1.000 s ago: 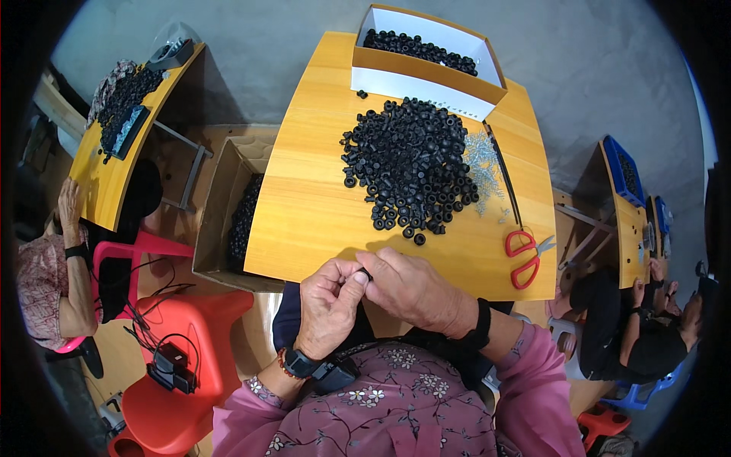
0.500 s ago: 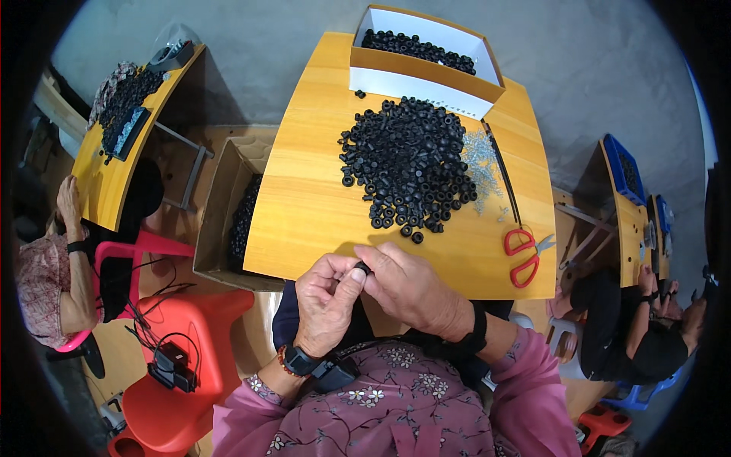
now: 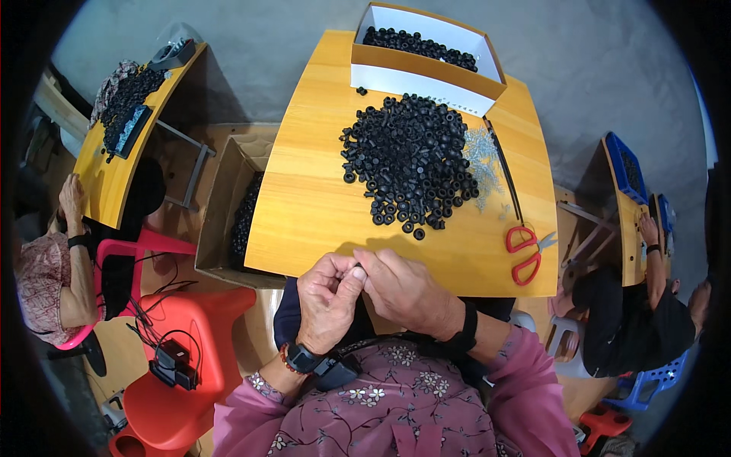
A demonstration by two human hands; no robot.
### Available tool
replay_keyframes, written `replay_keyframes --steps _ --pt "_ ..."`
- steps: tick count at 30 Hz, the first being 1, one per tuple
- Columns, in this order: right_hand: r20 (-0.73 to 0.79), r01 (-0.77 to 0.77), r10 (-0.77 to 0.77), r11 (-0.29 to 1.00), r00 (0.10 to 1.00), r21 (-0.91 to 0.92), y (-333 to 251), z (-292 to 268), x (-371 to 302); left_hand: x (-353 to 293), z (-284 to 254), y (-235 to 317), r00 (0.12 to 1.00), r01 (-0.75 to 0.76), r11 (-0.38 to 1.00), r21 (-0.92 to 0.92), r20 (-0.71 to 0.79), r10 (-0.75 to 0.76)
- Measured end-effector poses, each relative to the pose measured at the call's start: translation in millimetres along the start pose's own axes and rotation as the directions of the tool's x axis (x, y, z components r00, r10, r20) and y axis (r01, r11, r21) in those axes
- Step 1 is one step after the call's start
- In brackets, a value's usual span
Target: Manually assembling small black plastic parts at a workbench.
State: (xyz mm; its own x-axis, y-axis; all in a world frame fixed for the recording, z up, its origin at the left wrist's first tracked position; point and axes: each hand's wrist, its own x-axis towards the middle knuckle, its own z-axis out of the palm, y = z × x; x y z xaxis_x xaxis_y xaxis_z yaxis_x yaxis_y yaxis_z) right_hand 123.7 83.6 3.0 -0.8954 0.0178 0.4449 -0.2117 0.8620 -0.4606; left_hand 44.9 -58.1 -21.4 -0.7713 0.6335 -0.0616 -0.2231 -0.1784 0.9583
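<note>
Both my hands meet just off the near edge of the yellow wooden table (image 3: 297, 206). My left hand (image 3: 329, 295) pinches a small black rubber part (image 3: 359, 266) between thumb and fingers, and only a sliver of it shows. Against the same part press the closed fingertips of my right hand (image 3: 407, 288). A large heap of black rubber caps and plugs (image 3: 411, 156) covers the middle of the table. Beside it, on the right, lie many small silvery screws (image 3: 481, 164).
An open box (image 3: 430, 74) with more black parts stands at the far edge. Red-handled scissors (image 3: 524, 255) and a thin black rod (image 3: 504, 171) lie at right. A cardboard carton (image 3: 228, 202) and red chair (image 3: 171, 381) are left. People sit at side tables.
My right fingers have closed further over the black part, so less of it shows. At the right, a co-worker's arm has reached forward onto their table.
</note>
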Motion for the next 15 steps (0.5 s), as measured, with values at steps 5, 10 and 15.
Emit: replay_keyframes --steps 5,10,15 --pt "0.057 -0.021 0.019 0.999 0.998 0.044 3 0 0 4 0 -2 1.0 0.029 0.999 -0.025 -0.009 -0.029" --pt "0.04 -0.144 0.138 0.964 0.99 0.222 1 -20 7 8 2 4 0.999 0.045 0.986 -0.163 0.015 -0.043" --pt "-0.067 -0.228 0.26 0.923 0.963 0.31 17 -30 -13 10 -6 7 0.999 0.043 0.918 -0.394 0.011 -0.042"
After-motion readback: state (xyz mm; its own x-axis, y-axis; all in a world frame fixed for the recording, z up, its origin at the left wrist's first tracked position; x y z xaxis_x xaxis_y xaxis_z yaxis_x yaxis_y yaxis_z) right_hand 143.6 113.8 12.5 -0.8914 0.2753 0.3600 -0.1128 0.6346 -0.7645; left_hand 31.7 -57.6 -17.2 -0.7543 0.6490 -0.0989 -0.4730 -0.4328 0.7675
